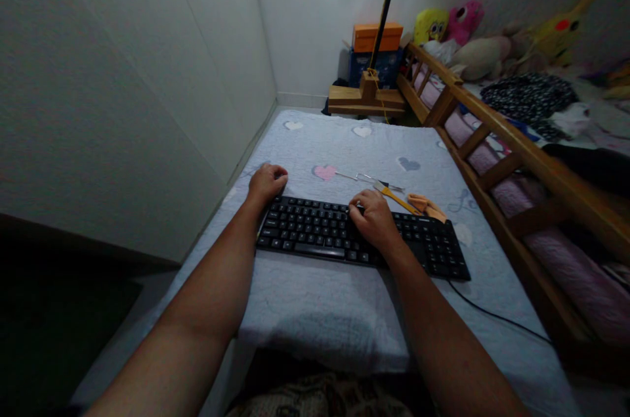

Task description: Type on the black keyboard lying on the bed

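A black full-size keyboard lies slightly slanted on a quilted pale-blue cloth. At its back left corner is my left hand, fingers curled in with the thumb against them; whatever they may hold is hidden. My right hand lies over the keys right of the middle, thumb and fingers bent together in a pinch. What sits between those fingertips is too small to make out. Just behind it rests a flat brush with a yellow handle. A thin wire tool and a crumpled orange-brown cloth lie nearby.
The keyboard cable trails off to the right. A wooden bed rail runs along the right side, with plush toys beyond. A white panel borders the left. A wooden stand and orange box stand behind.
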`<state>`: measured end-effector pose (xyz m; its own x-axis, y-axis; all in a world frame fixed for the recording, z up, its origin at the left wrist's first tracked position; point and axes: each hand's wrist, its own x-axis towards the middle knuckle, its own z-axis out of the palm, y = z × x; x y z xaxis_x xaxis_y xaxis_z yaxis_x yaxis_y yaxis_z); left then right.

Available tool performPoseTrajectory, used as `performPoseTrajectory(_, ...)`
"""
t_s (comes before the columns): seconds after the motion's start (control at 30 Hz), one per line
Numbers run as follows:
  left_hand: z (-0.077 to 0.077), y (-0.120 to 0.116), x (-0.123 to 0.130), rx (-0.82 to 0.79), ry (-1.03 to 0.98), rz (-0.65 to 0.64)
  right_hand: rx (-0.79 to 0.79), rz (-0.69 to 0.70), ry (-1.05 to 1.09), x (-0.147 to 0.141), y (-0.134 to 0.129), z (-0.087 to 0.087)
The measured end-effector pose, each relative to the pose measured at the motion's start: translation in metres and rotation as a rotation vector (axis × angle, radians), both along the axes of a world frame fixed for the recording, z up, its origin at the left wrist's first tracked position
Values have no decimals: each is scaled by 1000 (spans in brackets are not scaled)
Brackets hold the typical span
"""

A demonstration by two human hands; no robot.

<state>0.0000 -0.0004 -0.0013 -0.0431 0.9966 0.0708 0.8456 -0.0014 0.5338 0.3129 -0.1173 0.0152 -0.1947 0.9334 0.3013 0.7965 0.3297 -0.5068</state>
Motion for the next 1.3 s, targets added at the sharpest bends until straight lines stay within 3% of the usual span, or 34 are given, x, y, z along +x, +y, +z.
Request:
performPoseTrajectory(0.43, 5, -3, 2, -17, 14, 13, -18, 47, 12, -3, 0, -1)
performPoseTrajectory(0.77, 0, 0, 0, -8, 4, 2, -47, 77, 9, -8, -2, 2)
performPoseTrajectory(1.3, 4, -2, 3, -17, -12, 22, 4, 33, 13, -1, 0, -1)
